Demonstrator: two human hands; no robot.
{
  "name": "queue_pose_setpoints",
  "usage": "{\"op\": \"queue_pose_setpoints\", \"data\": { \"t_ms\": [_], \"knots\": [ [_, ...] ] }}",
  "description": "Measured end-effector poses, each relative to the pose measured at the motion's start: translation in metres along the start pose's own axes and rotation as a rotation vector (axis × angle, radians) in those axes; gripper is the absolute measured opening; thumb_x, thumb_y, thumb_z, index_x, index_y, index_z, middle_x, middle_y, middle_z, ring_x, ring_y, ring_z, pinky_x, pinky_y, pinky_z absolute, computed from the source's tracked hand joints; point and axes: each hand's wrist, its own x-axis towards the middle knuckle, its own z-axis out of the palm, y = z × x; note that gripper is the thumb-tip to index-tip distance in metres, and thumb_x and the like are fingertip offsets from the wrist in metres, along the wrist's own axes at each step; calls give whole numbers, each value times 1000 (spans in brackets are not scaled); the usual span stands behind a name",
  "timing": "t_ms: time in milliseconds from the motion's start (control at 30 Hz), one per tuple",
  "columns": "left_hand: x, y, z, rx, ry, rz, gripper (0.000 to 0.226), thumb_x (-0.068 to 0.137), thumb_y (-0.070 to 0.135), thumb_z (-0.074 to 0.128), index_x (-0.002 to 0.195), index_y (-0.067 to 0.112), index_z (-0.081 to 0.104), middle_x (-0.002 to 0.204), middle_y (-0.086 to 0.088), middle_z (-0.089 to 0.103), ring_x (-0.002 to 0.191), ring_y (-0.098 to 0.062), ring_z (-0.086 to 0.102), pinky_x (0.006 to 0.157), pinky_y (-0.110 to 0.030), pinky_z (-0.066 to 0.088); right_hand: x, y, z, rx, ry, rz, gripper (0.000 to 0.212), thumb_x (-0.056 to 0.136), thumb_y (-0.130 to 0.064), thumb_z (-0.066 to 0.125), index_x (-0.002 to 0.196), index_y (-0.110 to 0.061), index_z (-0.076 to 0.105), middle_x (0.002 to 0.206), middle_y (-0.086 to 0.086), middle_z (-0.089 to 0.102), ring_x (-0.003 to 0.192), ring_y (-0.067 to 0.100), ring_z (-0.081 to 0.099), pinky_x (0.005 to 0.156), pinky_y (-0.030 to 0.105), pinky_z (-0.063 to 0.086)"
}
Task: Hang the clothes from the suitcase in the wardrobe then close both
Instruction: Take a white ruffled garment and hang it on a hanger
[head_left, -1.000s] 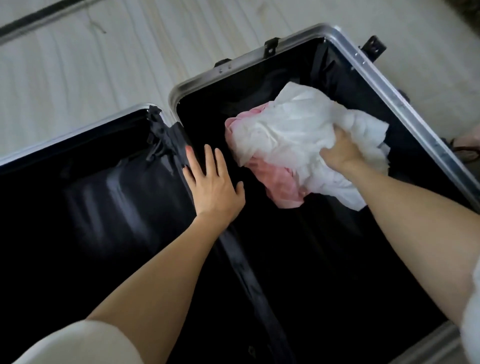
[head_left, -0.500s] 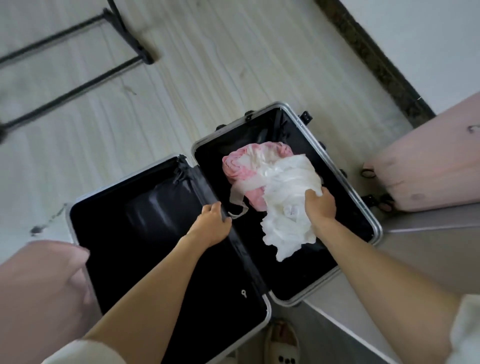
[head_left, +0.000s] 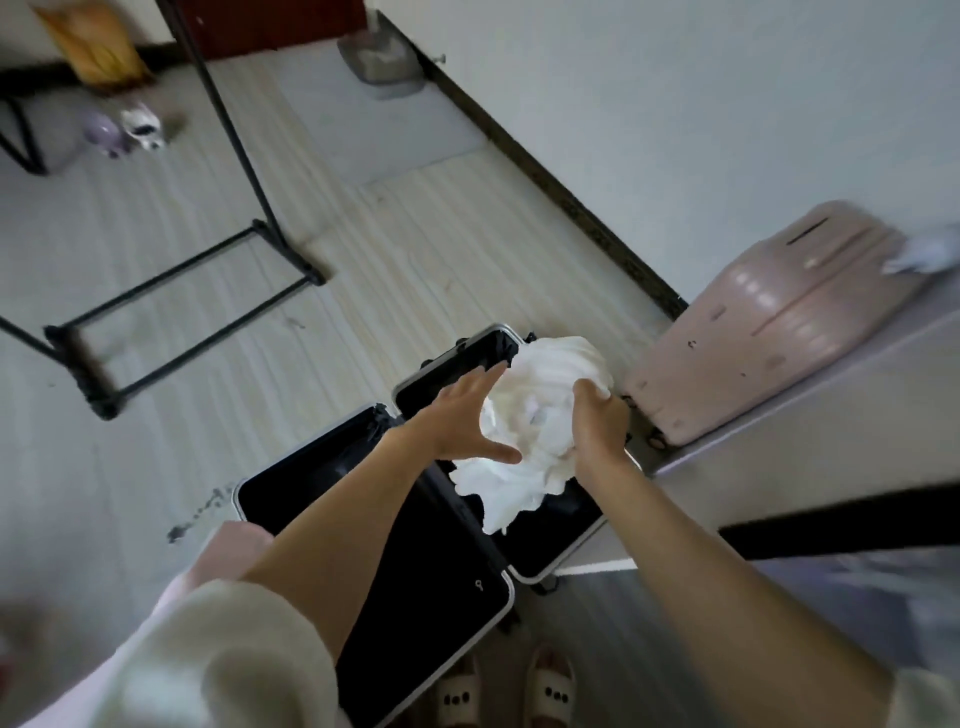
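Observation:
A black suitcase (head_left: 415, 561) with a silver rim lies open on the floor below me, both halves showing dark lining. Above its right half I hold a crumpled white garment (head_left: 535, 410). My right hand (head_left: 597, 421) grips the bundle from its right side. My left hand (head_left: 467, 415) has its fingers spread and touches the garment's left side, thumb under it. The pink garment is hidden behind the white one and my hands. No wardrobe is in view.
A closed pink suitcase (head_left: 769, 322) lies on its side against the wall at right. A black metal rack (head_left: 171, 291) stands on the floor at left. A grey ledge (head_left: 810, 405) runs along the right. My slippers (head_left: 550, 686) show at the bottom.
I have stood up, so the suitcase looks smaller and farther. The white garment has risen out of the case in my right hand. My left hand left the case's middle and reached to the garment.

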Motion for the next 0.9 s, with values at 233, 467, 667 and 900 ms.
{"op": "queue_pose_setpoints", "data": {
  "t_ms": [233,467,667,900],
  "knots": [
    [-69,57,10,106,106,181,82,70,40,78,139,24,37,138,12,39,133,-11,28,112,-29,22,-78,-33,-73,-80,-177,-139,19,86,-15,43,93,-3,56,76,2,56,71,20,53,54,25,39],
    [-117,131,65,225,48,229,22,86,30,63,87,8,62,83,-2,61,85,-20,57,73,-27,37,-119,-25,-195,-205,-381,-109,18,86,-16,45,68,-16,50,65,-1,51,65,15,51,58,23,39],
    [-140,227,129,48,32,319,17,93,18,52,88,5,61,79,1,53,78,-14,49,57,-21,32,-130,-7,-325,161,-354,77,19,92,-12,42,88,-9,60,85,8,62,75,19,58,67,28,46],
    [-150,374,163,-189,123,514,13,95,15,50,83,9,51,65,9,43,57,-1,39,47,-7,33,-131,-21,-463,633,-235,61,30,91,-19,47,114,-5,61,98,9,69,81,21,68,58,26,56]
  ]
}}
